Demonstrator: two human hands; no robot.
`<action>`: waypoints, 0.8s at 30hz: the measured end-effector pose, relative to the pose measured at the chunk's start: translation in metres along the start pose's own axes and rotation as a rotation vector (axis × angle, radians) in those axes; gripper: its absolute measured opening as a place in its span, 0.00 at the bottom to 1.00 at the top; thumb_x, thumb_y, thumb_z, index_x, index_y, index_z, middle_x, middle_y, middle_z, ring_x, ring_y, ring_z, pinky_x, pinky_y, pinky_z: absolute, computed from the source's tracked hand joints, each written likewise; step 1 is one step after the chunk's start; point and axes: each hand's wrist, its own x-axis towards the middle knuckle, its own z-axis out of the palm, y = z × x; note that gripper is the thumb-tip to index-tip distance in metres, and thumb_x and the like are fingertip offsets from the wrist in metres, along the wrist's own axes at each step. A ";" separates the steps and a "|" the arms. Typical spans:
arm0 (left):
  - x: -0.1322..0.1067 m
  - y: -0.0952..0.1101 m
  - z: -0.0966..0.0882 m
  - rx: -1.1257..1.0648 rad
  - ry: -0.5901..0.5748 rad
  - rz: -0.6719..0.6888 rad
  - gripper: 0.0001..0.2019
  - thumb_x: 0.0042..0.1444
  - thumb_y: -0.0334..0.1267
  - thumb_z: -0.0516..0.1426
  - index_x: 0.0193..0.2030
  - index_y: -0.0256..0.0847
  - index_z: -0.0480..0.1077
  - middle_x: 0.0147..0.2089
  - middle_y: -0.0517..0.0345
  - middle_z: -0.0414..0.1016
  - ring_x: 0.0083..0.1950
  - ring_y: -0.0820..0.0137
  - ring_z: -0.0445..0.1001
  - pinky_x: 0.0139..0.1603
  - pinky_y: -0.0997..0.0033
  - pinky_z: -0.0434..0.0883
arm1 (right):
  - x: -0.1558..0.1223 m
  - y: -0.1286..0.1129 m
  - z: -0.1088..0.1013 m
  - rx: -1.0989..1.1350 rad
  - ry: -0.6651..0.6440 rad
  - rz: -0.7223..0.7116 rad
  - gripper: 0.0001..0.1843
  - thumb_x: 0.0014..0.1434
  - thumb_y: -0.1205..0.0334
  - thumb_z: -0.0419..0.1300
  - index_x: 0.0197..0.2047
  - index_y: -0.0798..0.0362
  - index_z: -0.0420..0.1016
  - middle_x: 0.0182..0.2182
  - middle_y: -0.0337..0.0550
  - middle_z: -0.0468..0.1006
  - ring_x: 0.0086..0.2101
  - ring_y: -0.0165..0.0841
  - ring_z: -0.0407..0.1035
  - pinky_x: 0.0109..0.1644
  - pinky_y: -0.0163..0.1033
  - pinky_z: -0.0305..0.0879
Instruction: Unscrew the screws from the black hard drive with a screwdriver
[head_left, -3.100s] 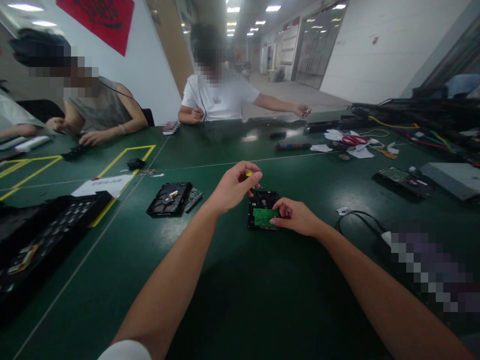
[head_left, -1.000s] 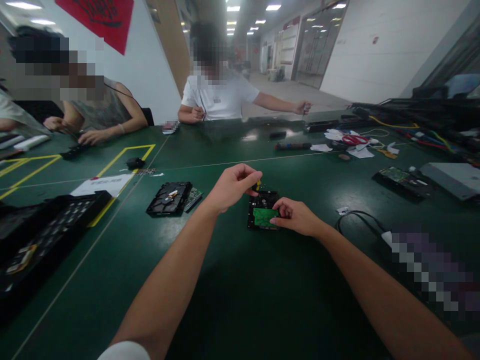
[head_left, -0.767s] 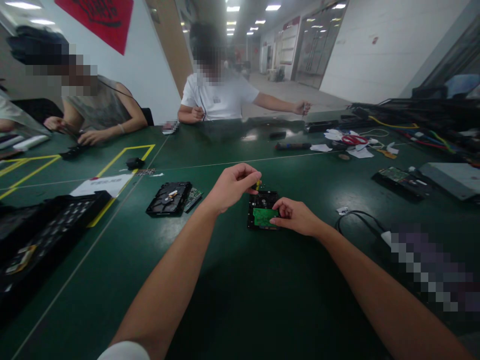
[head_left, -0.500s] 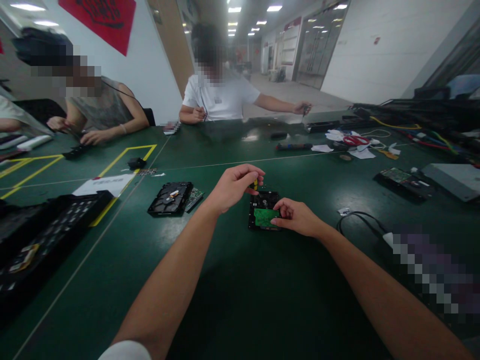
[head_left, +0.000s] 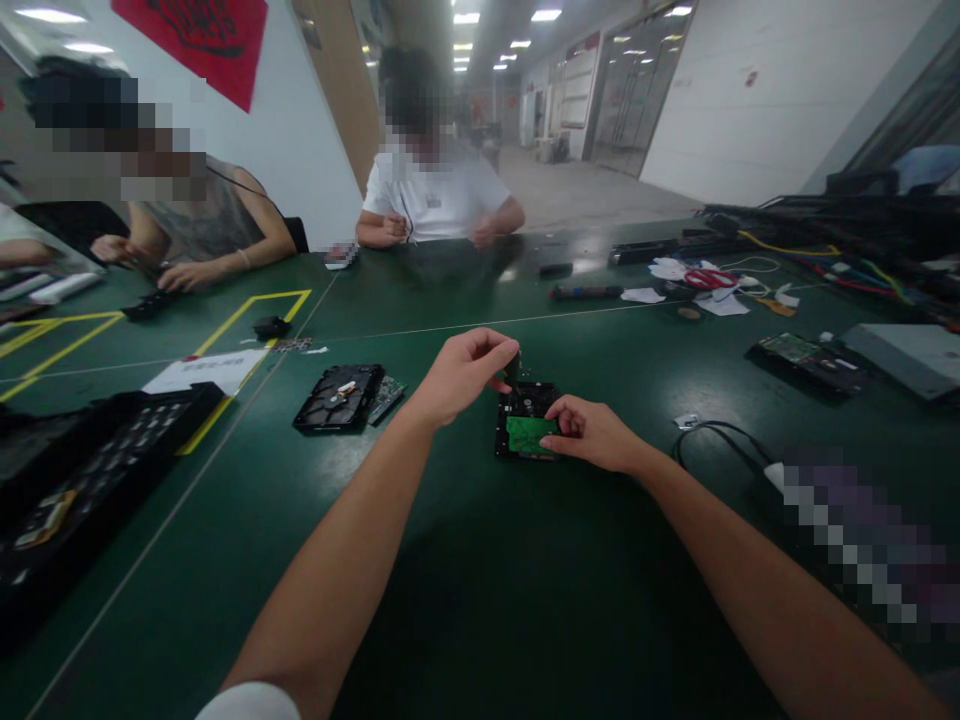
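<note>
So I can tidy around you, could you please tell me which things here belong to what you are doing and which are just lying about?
In use: left hand pinching a small tool; right hand steadying the hard drive with its green circuit board.
Lying about: opened drive, loose board beside it, black tray, white sheet, black cable.

The bench [head_left: 525, 600] is dark green, striped with yellow tape lines [head_left: 255, 300]. The drive [head_left: 525, 400] is black, its circuit board [head_left: 527, 435] bright green. A black tray [head_left: 90, 470]; a red banner [head_left: 199, 35] against a white wall [head_left: 300, 130].
</note>
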 end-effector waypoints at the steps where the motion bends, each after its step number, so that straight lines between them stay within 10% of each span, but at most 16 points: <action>1: 0.000 0.000 0.000 0.012 0.018 0.009 0.13 0.62 0.46 0.64 0.43 0.35 0.76 0.43 0.49 0.77 0.41 0.69 0.75 0.33 0.72 0.80 | 0.000 0.000 0.000 -0.001 -0.002 -0.001 0.24 0.59 0.44 0.71 0.50 0.49 0.72 0.31 0.35 0.73 0.28 0.31 0.68 0.32 0.38 0.61; 24: 0.000 0.000 0.002 -0.035 -0.044 0.002 0.11 0.69 0.44 0.57 0.44 0.37 0.74 0.46 0.47 0.78 0.47 0.65 0.78 0.36 0.71 0.80 | 0.001 0.005 0.001 0.004 0.014 0.002 0.25 0.58 0.43 0.72 0.51 0.49 0.72 0.31 0.35 0.73 0.28 0.31 0.68 0.32 0.38 0.61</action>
